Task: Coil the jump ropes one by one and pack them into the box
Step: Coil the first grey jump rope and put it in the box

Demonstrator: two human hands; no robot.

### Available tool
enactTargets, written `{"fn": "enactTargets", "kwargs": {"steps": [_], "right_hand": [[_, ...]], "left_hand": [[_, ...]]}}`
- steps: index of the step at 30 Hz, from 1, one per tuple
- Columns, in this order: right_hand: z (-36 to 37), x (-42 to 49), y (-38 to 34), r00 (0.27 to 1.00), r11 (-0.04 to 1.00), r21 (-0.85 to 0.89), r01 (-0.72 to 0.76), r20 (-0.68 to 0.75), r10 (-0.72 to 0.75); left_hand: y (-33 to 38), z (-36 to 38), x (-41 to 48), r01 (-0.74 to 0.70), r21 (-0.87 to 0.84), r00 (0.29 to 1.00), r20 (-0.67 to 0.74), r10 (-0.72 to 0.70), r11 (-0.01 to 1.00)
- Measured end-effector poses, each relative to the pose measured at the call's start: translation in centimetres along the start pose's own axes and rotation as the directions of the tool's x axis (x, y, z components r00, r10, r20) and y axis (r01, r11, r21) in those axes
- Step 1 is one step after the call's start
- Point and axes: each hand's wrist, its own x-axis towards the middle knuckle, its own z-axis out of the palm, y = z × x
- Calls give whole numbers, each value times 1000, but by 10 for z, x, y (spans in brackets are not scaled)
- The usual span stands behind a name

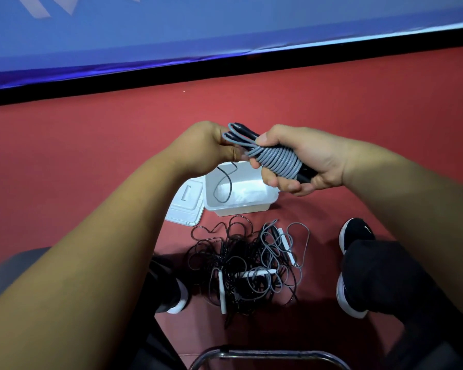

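A grey jump rope (277, 161) is wound in tight turns around its two black handles. My right hand (302, 162) grips this bundle from the right. My left hand (211, 148) pinches the rope's loose end at the bundle's upper left; a dark loop hangs from it over the box. The white open box (267, 202) stands on the red floor below my hands, with a crumpled clear bag inside. A tangled pile of black and grey jump ropes (247, 265) with white handles lies on the floor between my feet.
The box's white lid (186, 206) lies flat to the left of the box. My black shoes (354, 235) flank the pile. A metal chair rail (267, 355) runs along the bottom edge. A blue banner (225, 28) with a black base borders the far floor.
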Motion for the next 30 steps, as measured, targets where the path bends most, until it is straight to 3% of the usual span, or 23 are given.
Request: {"fn": "enactTargets", "kwargs": {"steps": [6, 9, 12, 16, 24, 27, 30], "right_hand": [[1, -6, 2, 983, 988, -127, -91, 149, 110], [7, -14, -3, 957, 949, -268, -168, 186, 222], [11, -14, -1, 954, 902, -371, -221, 108, 278], [5, 5, 12, 974, 918, -337, -210, 4, 225], [-3, 17, 12, 955, 978, -133, -158, -272, 117], [-4, 23, 12, 927, 991, -33, -130, -358, 109], [-4, 27, 13, 900, 994, -36, -105, -429, 79]], "left_hand": [[-1, -2, 0, -50, 203, 998, 44, 42, 978], [5, -1, 0, -22, 155, 1000, 21, 19, 988], [11, 2, -1, -57, 142, 998, -11, 59, 988], [13, 2, -1, -96, 153, 989, -99, 112, 984], [7, -1, 5, -171, 413, 952, -163, 258, 895], [6, 1, 6, -129, 444, 965, -149, 215, 887], [7, 6, 6, -27, 364, 987, -137, 82, 931]]}}
